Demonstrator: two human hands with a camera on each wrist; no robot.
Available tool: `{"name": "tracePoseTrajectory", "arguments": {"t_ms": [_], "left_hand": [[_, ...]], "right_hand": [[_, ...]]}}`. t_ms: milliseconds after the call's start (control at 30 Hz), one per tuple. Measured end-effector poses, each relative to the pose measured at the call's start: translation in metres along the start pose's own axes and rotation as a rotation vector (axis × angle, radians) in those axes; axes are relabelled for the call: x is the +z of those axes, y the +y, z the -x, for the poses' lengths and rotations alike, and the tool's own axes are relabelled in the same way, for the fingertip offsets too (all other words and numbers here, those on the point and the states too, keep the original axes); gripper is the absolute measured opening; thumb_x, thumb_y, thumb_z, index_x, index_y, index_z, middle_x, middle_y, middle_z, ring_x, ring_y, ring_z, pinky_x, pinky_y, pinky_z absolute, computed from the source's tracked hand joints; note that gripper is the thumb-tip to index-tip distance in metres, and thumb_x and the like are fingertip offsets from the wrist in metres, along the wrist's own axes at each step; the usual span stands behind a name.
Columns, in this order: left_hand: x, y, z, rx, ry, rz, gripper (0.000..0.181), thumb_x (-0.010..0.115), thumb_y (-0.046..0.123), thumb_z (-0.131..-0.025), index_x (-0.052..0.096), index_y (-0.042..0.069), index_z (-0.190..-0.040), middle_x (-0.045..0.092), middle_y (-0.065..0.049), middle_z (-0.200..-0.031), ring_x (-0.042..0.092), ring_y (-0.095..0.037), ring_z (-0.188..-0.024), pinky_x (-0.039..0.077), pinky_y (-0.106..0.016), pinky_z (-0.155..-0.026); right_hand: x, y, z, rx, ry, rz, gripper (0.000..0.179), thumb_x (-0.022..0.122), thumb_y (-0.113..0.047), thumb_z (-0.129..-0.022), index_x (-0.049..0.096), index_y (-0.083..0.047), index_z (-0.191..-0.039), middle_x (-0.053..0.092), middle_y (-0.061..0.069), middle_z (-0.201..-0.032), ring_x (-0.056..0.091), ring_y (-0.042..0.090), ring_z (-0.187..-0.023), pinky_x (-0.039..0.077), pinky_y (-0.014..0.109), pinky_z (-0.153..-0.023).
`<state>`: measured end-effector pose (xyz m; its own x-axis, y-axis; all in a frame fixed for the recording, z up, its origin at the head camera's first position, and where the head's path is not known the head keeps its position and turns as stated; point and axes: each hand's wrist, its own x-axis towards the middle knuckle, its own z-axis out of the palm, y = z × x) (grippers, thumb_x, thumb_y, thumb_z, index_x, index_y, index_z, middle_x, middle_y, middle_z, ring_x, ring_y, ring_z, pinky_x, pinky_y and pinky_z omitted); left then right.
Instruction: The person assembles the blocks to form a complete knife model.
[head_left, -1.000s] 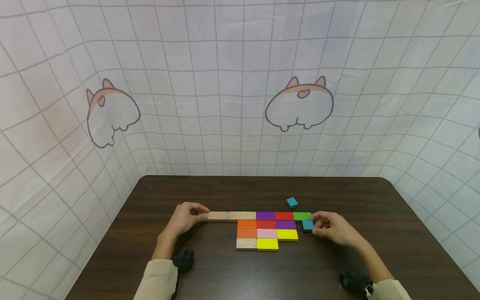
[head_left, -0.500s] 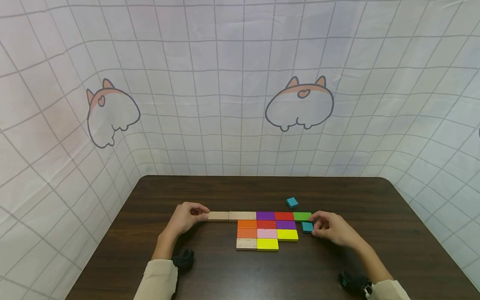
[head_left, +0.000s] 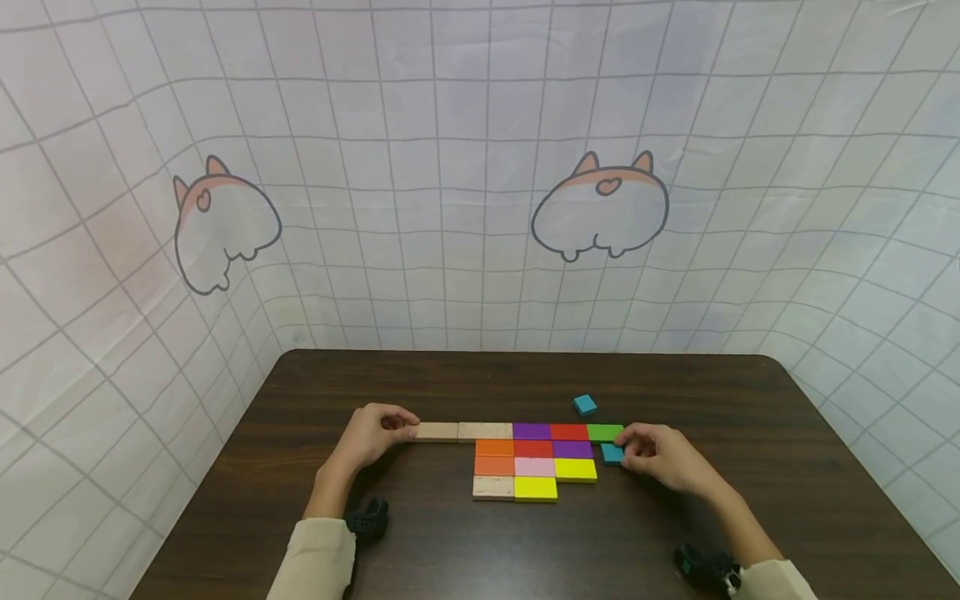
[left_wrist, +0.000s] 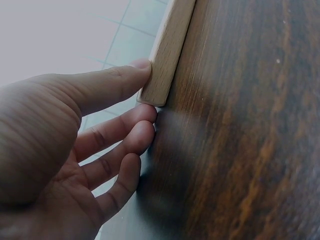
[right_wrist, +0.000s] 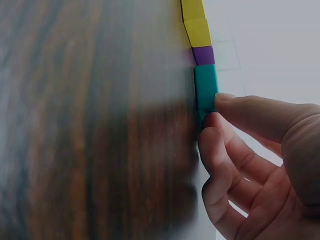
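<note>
In the head view, my left hand [head_left: 375,435] holds the left end of a plain wooden block [head_left: 437,432], its thumb on the near side and fingertips at the end. My right hand [head_left: 663,452] pinches a teal block [head_left: 612,454] at its right end, flat on the table. That block lies just right of a purple block [head_left: 572,450] and below a green block [head_left: 604,432]. In the right wrist view, the thumb presses the teal block's [right_wrist: 205,85] side and the index finger is at its end, partly hidden.
A flat layout of coloured blocks lies mid-table in stepped rows, with a yellow block [head_left: 536,489] and a plain one [head_left: 492,487] in the nearest row. A separate teal block [head_left: 585,405] lies behind the top row. The dark wooden table [head_left: 480,550] meets a white gridded cloth backdrop [head_left: 480,275].
My right hand has slid the teal block slightly left, closer to the purple one. The left hand stays in place at the wooden block's end.
</note>
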<state>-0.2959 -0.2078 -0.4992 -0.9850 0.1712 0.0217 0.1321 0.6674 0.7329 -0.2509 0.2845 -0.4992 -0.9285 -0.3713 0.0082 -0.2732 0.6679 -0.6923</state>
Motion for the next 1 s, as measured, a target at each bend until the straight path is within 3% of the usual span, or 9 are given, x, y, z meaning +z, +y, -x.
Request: {"name": "tracePoseTrajectory", "arguments": {"t_ms": [1000], "left_hand": [[0.002, -0.003, -0.003, -0.002, 0.005, -0.004, 0.009, 0.081, 0.022, -0.089, 0.081, 0.021, -0.098, 0.067, 0.002, -0.083, 0.056, -0.015, -0.075, 0.046, -0.032, -0.069]], "right_hand": [[0.008, -0.017, -0.008, 0.031, 0.027, 0.019, 0.017, 0.072, -0.013, -0.095, 0.071, -0.008, -0.112, 0.064, -0.001, -0.086, 0.052, 0.008, -0.070, 0.045, 0.023, -0.063]]}}
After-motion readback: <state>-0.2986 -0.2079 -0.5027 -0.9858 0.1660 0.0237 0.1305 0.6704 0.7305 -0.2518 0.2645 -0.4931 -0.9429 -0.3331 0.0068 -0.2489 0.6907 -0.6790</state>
